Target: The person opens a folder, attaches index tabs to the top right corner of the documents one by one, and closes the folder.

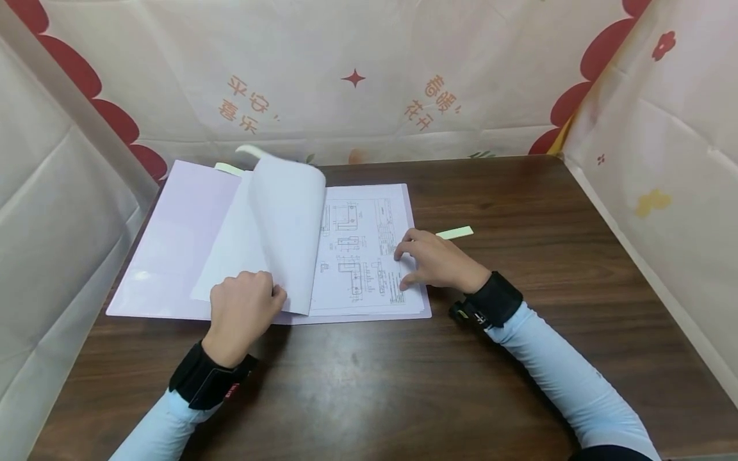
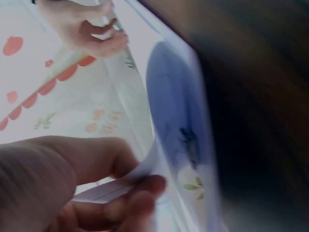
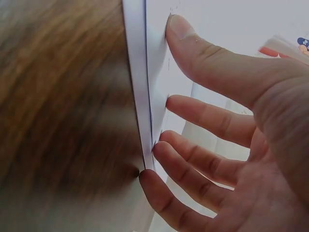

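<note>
A lilac folder [image 1: 164, 250] lies spread on the table with white sheets inside. My left hand [image 1: 245, 314] is at the bottom of a turned white sheet [image 1: 288, 224], which bulges upward and curls at its top. In the left wrist view the thumb and fingers [image 2: 123, 205] pinch the paper. On the right half lies a page of technical drawings [image 1: 352, 256], partly covered by the bulging sheet. My right hand [image 1: 441, 259] rests its spread fingertips on that page's right edge. In the right wrist view its thumb [image 3: 203, 53] also touches the paper.
A pale green strip [image 1: 458, 232] sticks out past the folder's right side, beside the right hand. Another green strip [image 1: 229, 169] shows at the top of the left half. Brown wooden table [image 1: 357, 384] surrounds the folder, with a printed cloth [image 1: 346, 38] hanging behind.
</note>
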A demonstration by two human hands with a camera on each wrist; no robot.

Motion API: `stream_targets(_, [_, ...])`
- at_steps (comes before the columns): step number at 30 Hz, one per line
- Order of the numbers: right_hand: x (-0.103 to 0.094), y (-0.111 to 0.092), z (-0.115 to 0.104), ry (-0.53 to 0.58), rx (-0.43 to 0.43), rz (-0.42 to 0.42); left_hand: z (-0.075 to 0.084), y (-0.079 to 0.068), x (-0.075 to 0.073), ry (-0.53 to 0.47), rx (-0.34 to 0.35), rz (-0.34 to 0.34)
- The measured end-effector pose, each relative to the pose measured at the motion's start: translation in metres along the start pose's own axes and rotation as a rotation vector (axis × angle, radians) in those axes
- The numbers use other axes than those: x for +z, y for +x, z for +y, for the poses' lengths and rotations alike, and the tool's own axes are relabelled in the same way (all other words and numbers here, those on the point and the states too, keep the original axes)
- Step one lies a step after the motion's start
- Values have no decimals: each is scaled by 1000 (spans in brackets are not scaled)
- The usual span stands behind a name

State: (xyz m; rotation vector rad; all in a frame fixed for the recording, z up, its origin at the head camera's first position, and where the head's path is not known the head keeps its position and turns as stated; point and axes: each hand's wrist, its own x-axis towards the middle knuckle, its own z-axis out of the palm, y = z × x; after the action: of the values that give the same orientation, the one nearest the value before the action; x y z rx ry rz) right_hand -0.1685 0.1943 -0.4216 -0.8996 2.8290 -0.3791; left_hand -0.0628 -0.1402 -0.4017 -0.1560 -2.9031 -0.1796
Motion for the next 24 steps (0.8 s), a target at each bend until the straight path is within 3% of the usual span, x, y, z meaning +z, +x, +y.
stream_targets(7, [1, -1, 0, 11, 4, 0, -11, -1, 4, 53, -25, -157])
stream_targets(14, [1, 0, 1, 19, 11, 3, -15, -3, 1, 62, -57, -221])
stream_targets(19, [1, -1, -1, 17, 9, 1, -15, -11, -3, 71, -49, -238])
stream_targets(24, [1, -1, -1, -11, 2, -2, -3, -10, -5, 45, 65, -164])
